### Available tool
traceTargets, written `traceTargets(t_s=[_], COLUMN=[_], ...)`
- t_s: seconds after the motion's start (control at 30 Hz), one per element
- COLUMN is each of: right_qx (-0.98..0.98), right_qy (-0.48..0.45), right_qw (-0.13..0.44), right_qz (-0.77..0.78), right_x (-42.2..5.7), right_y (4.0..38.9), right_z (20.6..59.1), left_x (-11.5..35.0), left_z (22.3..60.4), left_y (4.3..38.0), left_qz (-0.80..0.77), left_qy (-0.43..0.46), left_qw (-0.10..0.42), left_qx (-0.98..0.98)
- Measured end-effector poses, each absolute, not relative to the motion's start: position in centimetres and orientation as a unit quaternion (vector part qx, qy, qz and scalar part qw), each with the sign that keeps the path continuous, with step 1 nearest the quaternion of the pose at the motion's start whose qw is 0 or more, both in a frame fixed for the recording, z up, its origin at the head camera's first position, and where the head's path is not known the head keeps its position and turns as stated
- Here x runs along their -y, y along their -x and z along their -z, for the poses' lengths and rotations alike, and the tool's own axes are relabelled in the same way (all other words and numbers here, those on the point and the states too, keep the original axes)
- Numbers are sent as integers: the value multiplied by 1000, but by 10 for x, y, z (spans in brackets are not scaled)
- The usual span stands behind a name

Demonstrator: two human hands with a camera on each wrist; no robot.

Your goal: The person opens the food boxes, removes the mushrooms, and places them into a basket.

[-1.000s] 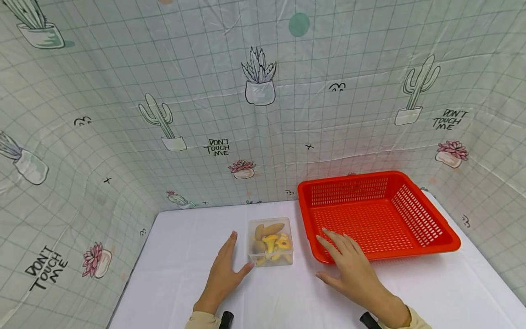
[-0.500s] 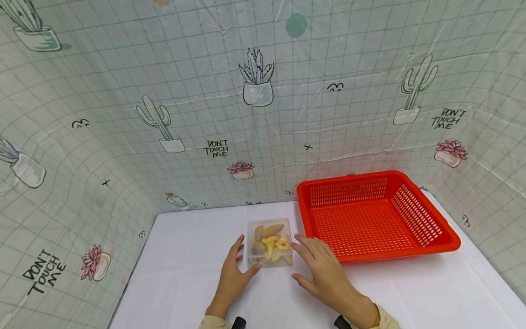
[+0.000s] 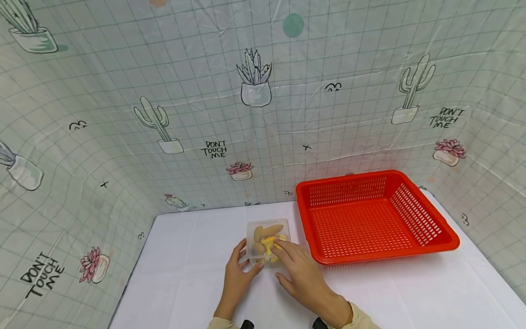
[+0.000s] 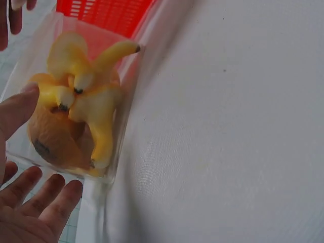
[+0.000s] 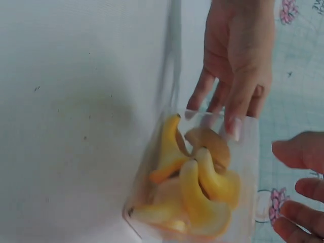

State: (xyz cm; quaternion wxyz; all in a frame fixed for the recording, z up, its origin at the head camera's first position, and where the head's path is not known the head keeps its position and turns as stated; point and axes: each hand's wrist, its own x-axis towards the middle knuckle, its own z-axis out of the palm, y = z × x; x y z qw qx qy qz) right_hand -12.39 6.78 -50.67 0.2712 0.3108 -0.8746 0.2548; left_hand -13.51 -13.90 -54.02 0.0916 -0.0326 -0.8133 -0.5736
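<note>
A clear square plastic box [image 3: 269, 225] stands on the table. Inside it lie several yellow trumpet-shaped mushrooms [image 5: 202, 202] and brown mushrooms [image 3: 271, 230]. My left hand [image 3: 238, 283] holds the box's near left corner, thumb at the front and fingers along the left side. In the left wrist view, the left thumb [image 4: 23, 106] overlaps the box and the fingertips are at its wall. My right hand [image 3: 302, 274] hovers over the near right part, its fingers extended and holding nothing. They hide some yellow mushrooms in the head view. Whether they touch the box, I cannot tell.
Right of the box sits a red perforated plastic basket [image 3: 365, 228] with nothing in it. White cloth covers the table [image 3: 193, 256]. A curtain [image 3: 197, 91] printed with cacti and a grid stands behind and at both sides.
My right hand has moved left from the basket's near left corner to above the box. My left hand has moved right to the box's corner. Box and basket stay in place.
</note>
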Motion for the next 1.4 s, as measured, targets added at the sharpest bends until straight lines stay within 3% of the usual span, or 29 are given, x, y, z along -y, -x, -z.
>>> traceTargets(t_s=[0.7,1.4], right_qx=[859,839], right_qy=[-280,-254], right_qw=[328,362], right_qz=[-278,-317], right_x=[-42,-36], right_y=[146,155], right_z=[531,541], left_x=[133,137], left_z=[548,554], left_y=[140,145], left_qz=[594,612], left_qy=[6,5], left_qw=[116,107], left_qx=[796,783])
